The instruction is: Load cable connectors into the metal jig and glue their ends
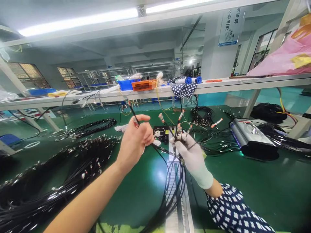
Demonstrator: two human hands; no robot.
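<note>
My bare left hand (138, 136) is closed round one black cable (132, 110), whose connector end points up and away to the left. In my right hand (190, 153), which wears a white glove, a bunch of black cables (178, 181) is gripped near its ends. Several metal-tipped connectors with red marks (180, 117) fan out above the gloved fingers. From there the cables hang in a loop over a metal slotted strip (173, 191) on the green table. A small black box (161, 133) stands just behind, between both hands.
Large bundles of black cables (60, 184) spread over the left side of the green table (145, 194). A silver-and-black machine (254, 139) stands on the right. A raised shelf (145, 94) crosses behind, bearing a blue bin (125, 84) and an orange bin (144, 85).
</note>
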